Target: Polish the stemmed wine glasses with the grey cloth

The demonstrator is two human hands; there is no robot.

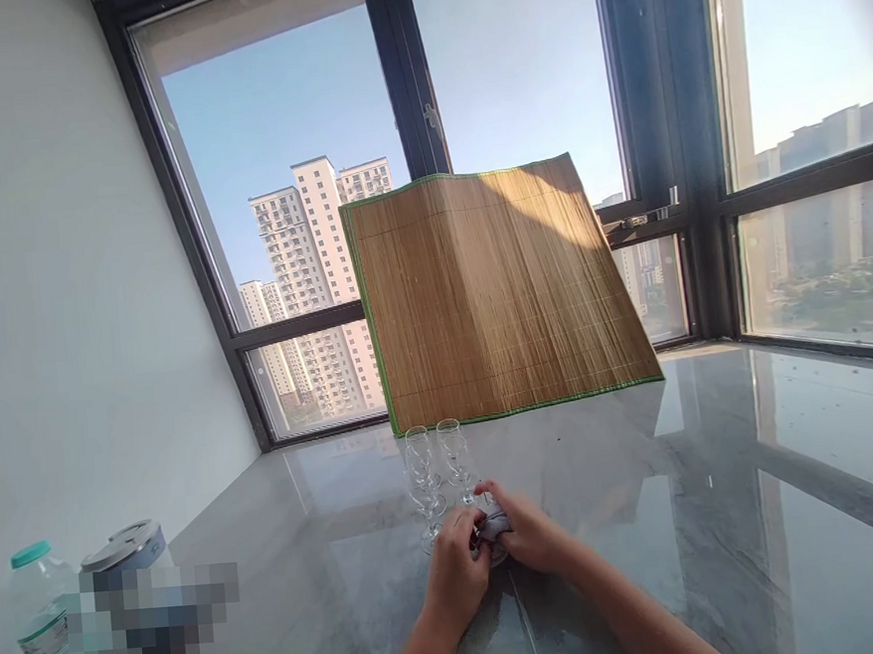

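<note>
My left hand (pixel 455 557) and my right hand (pixel 526 526) meet low in the middle of the view, over a glossy grey surface. Between them is a bunched grey cloth (pixel 493 525), with the fingers of both hands closed on it. Part of a clear, round glass piece shows under the cloth; most of it is hidden by the fingers. Just beyond my left hand, small stemmed glasses stand upright: a front one (pixel 425 497), one behind it (pixel 418 448) and one to the right (pixel 452 450). My hands appear close to the glasses, in front of them.
A bamboo mat (pixel 494 293) with green edging leans upright against the window behind the glasses. On the left stand a clear bottle (pixel 45 623) with a green cap and a lidded container (pixel 127 553), partly blurred out. A white wall (pixel 67 293) rises at the left.
</note>
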